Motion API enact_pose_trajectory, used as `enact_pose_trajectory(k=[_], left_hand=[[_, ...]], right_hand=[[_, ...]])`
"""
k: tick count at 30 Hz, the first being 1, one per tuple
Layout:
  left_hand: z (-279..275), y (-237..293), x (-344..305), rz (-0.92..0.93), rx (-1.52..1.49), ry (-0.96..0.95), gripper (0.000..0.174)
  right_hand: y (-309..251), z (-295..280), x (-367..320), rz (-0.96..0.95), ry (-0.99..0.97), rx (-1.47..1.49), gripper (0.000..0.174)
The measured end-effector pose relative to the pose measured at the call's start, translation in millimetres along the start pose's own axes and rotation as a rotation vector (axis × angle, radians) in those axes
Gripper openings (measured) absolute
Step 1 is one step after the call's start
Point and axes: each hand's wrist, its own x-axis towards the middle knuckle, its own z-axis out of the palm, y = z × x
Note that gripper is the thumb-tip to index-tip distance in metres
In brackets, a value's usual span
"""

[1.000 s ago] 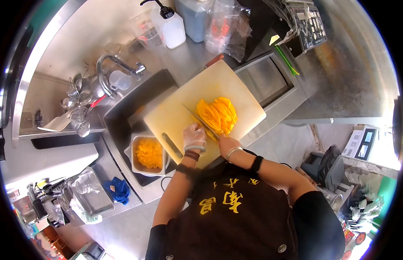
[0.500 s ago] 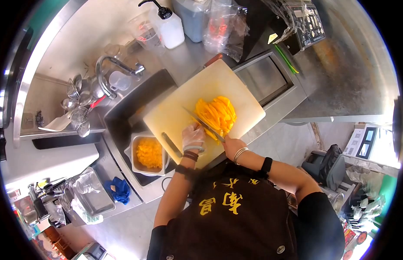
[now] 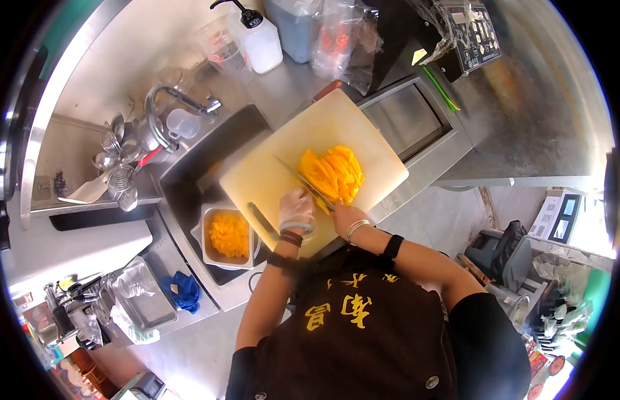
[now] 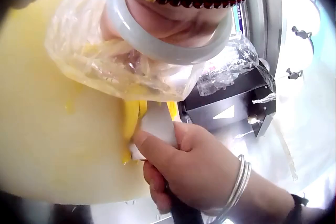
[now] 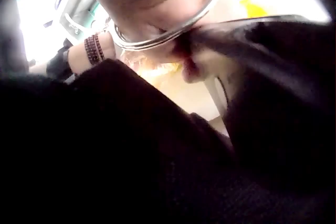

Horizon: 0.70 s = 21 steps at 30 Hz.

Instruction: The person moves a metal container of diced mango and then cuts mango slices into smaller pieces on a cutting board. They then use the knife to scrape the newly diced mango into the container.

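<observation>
My right hand (image 3: 348,220) grips the dark handle of a kitchen knife (image 4: 157,124), thumb and finger close to the blade's heel. The blade slants across the pale cutting board (image 3: 270,160), along the near side of a pile of sliced yellow-orange mango (image 3: 336,173). My left hand (image 3: 297,209), in a clear plastic glove, rests low over the board beside the blade. In the left wrist view, mango strips (image 4: 131,121) show beneath the glove's edge, next to the blade; the left fingertips are hidden. Dark cloth covers much of the right wrist view.
A container of diced mango (image 3: 228,235) stands in the sink (image 3: 190,177), left of the board. Behind the board lies a red-brown handle (image 3: 328,90). The faucet (image 3: 153,110), a pump bottle (image 3: 262,47) and a plastic bag (image 3: 336,47) stand farther back.
My right hand shifted a little right and down, then came back up and left with the knife. The left hand stays at nearly the same spot by the blade.
</observation>
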Motion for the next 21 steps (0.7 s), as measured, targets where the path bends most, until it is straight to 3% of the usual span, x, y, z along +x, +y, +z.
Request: enact_pose_trajectory(k=[1,3,7,10,12,16,21], left_hand=[[2,-3,-1,0.001,0.001,0.003,0.017],[6,-5,-4,-0.323,-0.357,-0.012,0.017],[-13,22,-9,-0.356,-0.416,-0.059,0.017],[-2,21,-7,-0.376,-0.543,0.042,0.017],[-2,22,-4,-0.368,-0.355,0.079,0.017],[-10,28,-3,-0.378,-0.336,0.087,0.019],[-14,17,-4,-0.308,-0.244,-0.078,0.020]], right_hand=[[1,-3,-1,-0.030,-0.022,0.007,0.027],[1,-14,-10,-0.055,0.020,0.040,0.027],[4,-29,-21,-0.051,0.075,0.102,0.023],[6,-33,-24,-0.007,0.070,0.122,0.022],[4,-37,-26,0.014,0.037,0.120,0.023],[4,-35,-28,0.015,0.007,0.113,0.024],[2,-35,-29,0.015,-0.010,0.100,0.024]])
